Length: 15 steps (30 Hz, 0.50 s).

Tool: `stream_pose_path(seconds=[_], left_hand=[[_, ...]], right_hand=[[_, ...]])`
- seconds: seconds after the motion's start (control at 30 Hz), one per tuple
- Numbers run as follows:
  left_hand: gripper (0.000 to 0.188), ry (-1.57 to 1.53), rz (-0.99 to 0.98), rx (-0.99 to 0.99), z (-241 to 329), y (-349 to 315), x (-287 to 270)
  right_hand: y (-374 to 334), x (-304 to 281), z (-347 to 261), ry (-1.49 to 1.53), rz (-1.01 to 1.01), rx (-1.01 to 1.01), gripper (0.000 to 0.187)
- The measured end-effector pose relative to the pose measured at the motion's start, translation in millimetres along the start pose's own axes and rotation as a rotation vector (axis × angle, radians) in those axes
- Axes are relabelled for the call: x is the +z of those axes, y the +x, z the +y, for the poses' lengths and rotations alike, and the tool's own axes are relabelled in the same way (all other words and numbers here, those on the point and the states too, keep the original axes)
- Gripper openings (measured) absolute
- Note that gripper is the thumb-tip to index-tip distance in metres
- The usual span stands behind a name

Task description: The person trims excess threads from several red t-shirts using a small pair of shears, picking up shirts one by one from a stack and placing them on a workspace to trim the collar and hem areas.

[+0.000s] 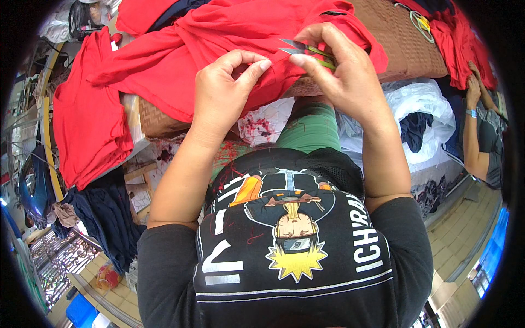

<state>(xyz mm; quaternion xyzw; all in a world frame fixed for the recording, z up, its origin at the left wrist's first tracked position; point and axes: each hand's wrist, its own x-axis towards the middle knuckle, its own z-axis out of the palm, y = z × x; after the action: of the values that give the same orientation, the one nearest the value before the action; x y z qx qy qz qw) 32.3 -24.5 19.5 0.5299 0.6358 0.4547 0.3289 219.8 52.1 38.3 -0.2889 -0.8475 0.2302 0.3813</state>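
Observation:
My right hand (350, 68) is closed round a pair of thread snips (322, 56) with yellow-green handles. Their pointed blades are apart and face left, toward my other hand. Thumb and index finger pinched, my left hand (224, 87) hovers over the near part of a red garment (229, 41). Anything between those fingertips is too small to make out. The red cloth lies in folds across a brown textured surface (410, 49) in front of me.
Another red piece (87, 115) hangs at the left, above dark cloth (106, 213). White plastic bags (421, 104) stand at the right, one holding dark fabric. Red thread scraps (260, 128) lie near my lap. A co-worker's arms (473, 109) handle red cloth at the far right.

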Motion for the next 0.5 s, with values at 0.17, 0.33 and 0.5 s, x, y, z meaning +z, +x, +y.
stream_pose_path(seconds=[0.17, 0.33, 0.5], left_hand=[[0.019, -0.091, -0.015, -0.024, -0.8, -1.5, -1.2], [0.018, -0.059, -0.022, -0.014, 4.7, -3.3, 1.5], [0.019, 0.114, 0.038, 0.317, 2.5, -1.6, 1.0]], right_hand=[[-2.6, -10.9, -2.4, -0.109, -0.114, -0.013, 0.019], [-4.0, -3.7, -8.9, -0.174, -0.126, -0.058, 0.017], [-2.3, -0.7, -13.9, -0.267, -0.166, -0.066, 0.017]])
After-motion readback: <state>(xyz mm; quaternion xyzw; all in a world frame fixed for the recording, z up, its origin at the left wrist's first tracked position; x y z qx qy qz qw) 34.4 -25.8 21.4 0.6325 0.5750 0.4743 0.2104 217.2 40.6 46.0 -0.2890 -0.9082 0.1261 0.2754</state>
